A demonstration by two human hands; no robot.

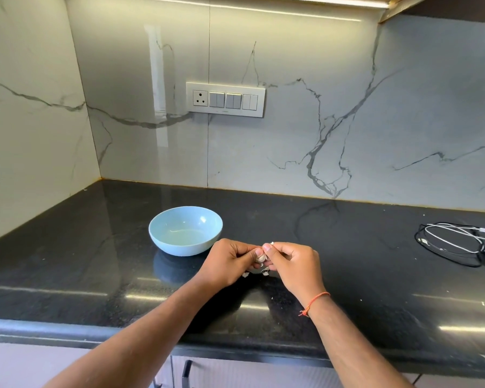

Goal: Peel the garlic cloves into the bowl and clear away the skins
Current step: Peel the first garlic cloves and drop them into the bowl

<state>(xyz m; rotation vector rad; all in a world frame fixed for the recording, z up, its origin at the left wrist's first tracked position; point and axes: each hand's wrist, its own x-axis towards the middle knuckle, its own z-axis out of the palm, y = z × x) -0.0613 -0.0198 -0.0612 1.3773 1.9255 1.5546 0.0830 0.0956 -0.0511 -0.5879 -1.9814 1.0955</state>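
Black counter (67, 275), blue bowl (185, 230) empty; left hand (230, 261), right hand (291, 261) fingers pinched on garlic clove (261, 257), axis unclear

Kitchen corner with a glossy black stone countertop (347, 247)

White grey-veined marble backsplash (319, 121) met in a corner; a switch panel (225, 99) sat on it, a light strip (235, 1) glowed overhead, and coiled cables (454, 242) lay right.
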